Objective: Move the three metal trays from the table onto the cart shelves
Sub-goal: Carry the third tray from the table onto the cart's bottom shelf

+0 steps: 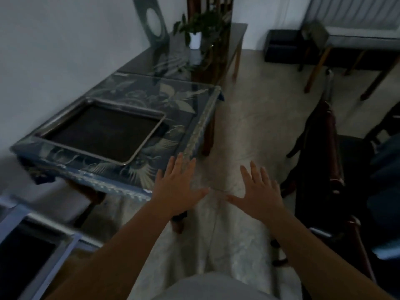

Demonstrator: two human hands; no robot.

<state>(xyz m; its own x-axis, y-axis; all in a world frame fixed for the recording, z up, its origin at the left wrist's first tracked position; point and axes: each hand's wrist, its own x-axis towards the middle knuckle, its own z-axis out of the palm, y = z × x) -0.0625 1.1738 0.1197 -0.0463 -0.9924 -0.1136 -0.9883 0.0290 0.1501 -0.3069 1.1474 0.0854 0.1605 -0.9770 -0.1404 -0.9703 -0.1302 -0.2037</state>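
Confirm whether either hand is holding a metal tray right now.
No: the left hand and right hand are spread open and empty, while the metal tray lies on the table.

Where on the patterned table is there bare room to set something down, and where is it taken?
Free: the strip of table beyond the metal tray, toward the potted plant, and the narrow band along its right edge. Taken: the near-left part, under the tray.
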